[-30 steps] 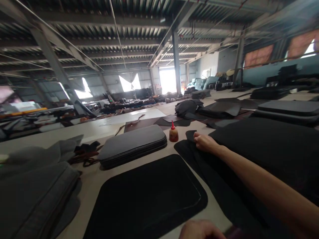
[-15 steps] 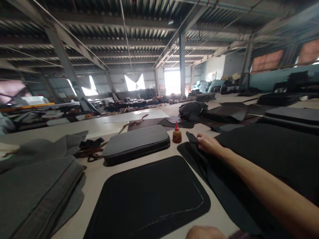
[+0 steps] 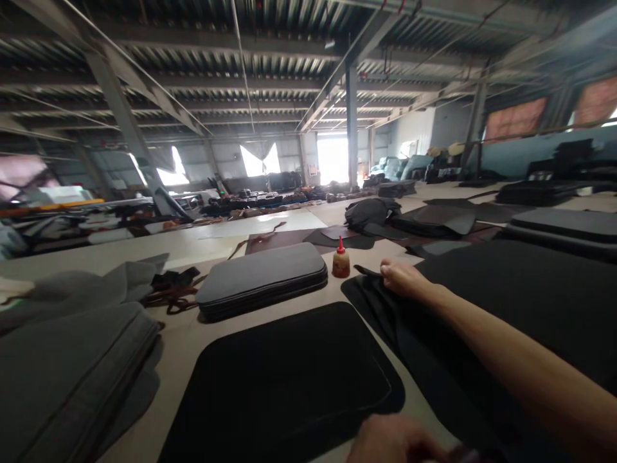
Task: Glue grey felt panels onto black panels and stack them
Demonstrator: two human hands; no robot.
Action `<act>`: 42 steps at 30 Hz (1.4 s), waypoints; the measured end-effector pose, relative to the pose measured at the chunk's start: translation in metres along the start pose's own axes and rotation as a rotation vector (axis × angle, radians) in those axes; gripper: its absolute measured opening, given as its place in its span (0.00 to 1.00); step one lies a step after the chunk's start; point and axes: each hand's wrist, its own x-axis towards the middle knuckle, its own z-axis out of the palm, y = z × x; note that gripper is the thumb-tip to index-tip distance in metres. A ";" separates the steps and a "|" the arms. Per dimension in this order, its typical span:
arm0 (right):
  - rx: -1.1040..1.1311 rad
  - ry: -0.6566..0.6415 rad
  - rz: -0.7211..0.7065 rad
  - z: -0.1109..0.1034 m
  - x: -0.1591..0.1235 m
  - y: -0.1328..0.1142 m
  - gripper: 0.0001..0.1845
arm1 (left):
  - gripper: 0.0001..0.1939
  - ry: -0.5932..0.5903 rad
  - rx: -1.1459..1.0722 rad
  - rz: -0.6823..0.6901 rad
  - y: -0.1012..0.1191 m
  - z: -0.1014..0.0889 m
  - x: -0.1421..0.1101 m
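My right hand (image 3: 402, 278) is closed on the far edge of a thin, black, leather-like sheet (image 3: 434, 366), whose edge is bent up and folds toward me. My left hand (image 3: 393, 440) is at the bottom edge of the view, its fingers curled. Its lower part is cut off, and what it holds, if anything, is hidden. Just to its left, a black rounded panel (image 3: 284, 373) lies flat, with a pale line along its right and near edges. Beyond the right hand's fingertips stands a small bottle (image 3: 341, 263) with a red nozzle and brown contents.
A stack of grey rounded panels (image 3: 265, 276) lies behind the black panel. Grey layered pieces (image 3: 72, 366) fill the left side, with brown strips (image 3: 180, 299) beside them. A large black sheet (image 3: 540, 296) and another grey stack (image 3: 569, 225) lie at the right.
The sheet's far edge in my right hand has dropped lower and folded more. My left hand has risen slightly into view and moved left toward the black panel.
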 end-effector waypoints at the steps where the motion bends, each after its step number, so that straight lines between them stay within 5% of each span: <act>1: -0.004 -0.015 0.000 0.001 0.000 0.001 0.07 | 0.16 0.059 0.019 0.048 0.005 -0.005 0.001; 6: -0.003 -0.014 0.050 0.007 -0.002 0.004 0.10 | 0.13 0.274 0.256 0.306 0.020 -0.044 0.023; 11: 0.036 -0.012 0.069 0.006 -0.007 0.004 0.11 | 0.13 0.311 0.369 0.266 0.017 -0.068 0.054; 17: 0.080 -0.198 0.030 0.022 -0.007 -0.006 0.14 | 0.12 0.199 0.390 0.295 0.014 -0.038 0.055; 22: 0.055 -0.268 0.084 0.036 0.007 -0.015 0.13 | 0.10 -0.014 0.387 0.381 0.021 -0.016 0.041; 42: -0.034 -0.074 0.047 0.028 -0.003 -0.014 0.11 | 0.12 0.005 0.412 0.385 0.013 -0.029 0.031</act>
